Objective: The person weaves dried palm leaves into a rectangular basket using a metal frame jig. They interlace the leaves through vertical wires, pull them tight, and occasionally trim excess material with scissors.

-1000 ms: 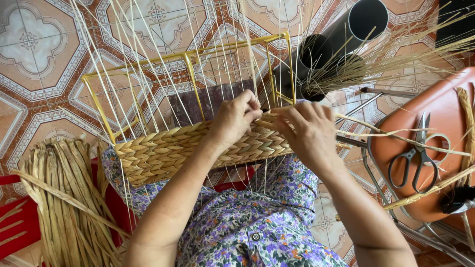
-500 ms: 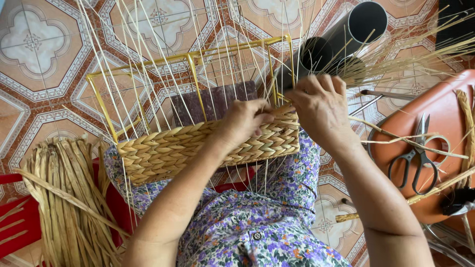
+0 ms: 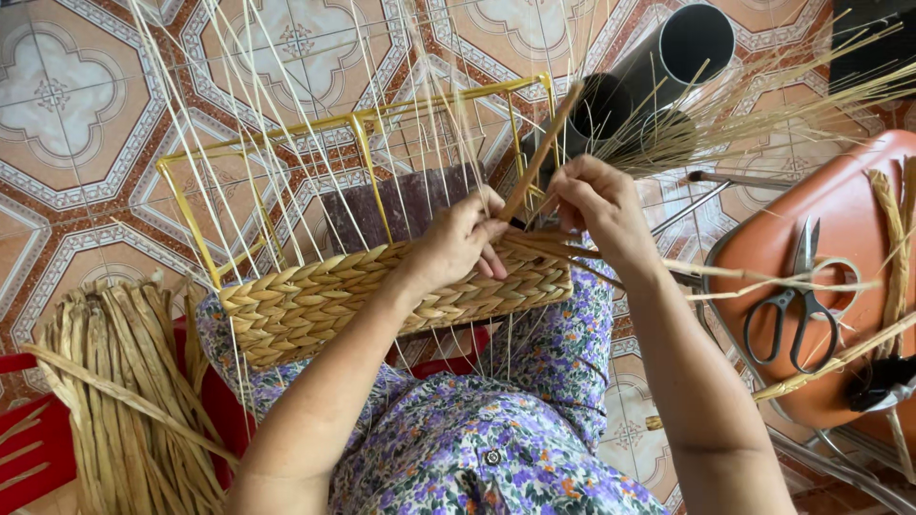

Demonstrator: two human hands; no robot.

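A half-woven basket (image 3: 315, 300) of braided straw on a yellow wire frame (image 3: 363, 153) rests on my lap, with many thin pale stakes rising from it. My left hand (image 3: 458, 238) presses on the woven band near its right end. My right hand (image 3: 596, 205) pinches a tan straw strand (image 3: 544, 153) that sticks up and away from the basket's right corner. Both hands are close together above the top row of the weave.
A bundle of dried straw (image 3: 114, 381) lies on a red stool at the left. Dark plastic tubes (image 3: 658, 72) holding thin stalks stand beyond the basket. An orange chair seat (image 3: 849, 200) at the right carries black scissors (image 3: 797, 305) and loose strands. Patterned floor tiles lie beneath.
My right hand has lifted from the weave's right end and now pulls a strand upward. My left hand has shifted a little right along the band.
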